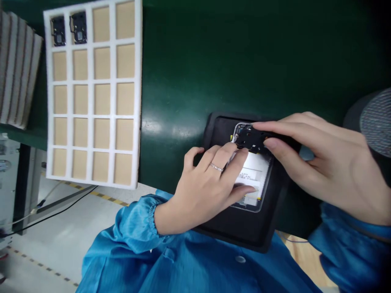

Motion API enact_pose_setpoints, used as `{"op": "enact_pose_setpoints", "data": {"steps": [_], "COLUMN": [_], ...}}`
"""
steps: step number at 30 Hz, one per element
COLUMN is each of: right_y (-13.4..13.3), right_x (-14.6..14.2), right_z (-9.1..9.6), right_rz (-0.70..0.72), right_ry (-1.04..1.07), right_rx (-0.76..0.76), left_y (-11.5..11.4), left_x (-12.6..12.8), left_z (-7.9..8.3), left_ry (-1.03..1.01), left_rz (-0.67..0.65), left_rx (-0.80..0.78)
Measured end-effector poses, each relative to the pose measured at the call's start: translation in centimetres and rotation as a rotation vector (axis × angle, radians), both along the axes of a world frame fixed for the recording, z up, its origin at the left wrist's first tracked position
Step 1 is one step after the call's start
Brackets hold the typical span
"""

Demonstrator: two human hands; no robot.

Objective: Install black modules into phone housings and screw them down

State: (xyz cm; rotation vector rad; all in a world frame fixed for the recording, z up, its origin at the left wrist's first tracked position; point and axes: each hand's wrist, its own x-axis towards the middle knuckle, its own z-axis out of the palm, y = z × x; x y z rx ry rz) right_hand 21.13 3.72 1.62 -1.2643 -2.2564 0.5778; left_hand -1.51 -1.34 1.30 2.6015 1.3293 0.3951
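Observation:
An opened phone point(261, 171), with a white battery inside and a silver rim, lies on a black tray point(238, 228). Across the phone's upper end sits a black plate-like part point(249, 138) with small cut-outs. My left hand point(207, 179), a ring on one finger, is bent over the phone's left side; its fingertips touch the lower edge of the black part and its thumb lies over the battery. My right hand point(317, 158) closes its index finger and thumb on the right side of the black part. Its other fingers are mostly hidden behind the index finger.
To the left is a white foam tray point(113, 81) divided into compartments, with black modules point(80, 28) in two top-left ones. Stacked foam trays point(20, 69) stand beyond it. A round mesh-covered object point(378, 122) is at right. Cables point(64, 209) run by the green table's point(183, 81) edge.

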Motion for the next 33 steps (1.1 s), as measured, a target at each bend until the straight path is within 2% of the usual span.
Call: {"op": "enact_pose_setpoints", "data": {"steps": [18,28,33], "right_y": [-1.1,-1.2,-1.2], "right_x": [-0.8,-0.8,-0.6], "right_z": [0.0,-0.3,-0.6], "right_rz": [-0.111,-0.192,-0.207], "right_ry": [0.023,0.021,0.050], "right_rx": [0.053,0.035,0.038], "left_y": [-0.2,-0.2,-0.5], "left_x": [0.2,0.3,0.8], "left_z": [0.0,0.6,0.7], "left_ry": [0.015,0.149,0.217], "left_rz": [0.005,-0.050,-0.063], "left_rx": [0.002,0.018,0.104]}}
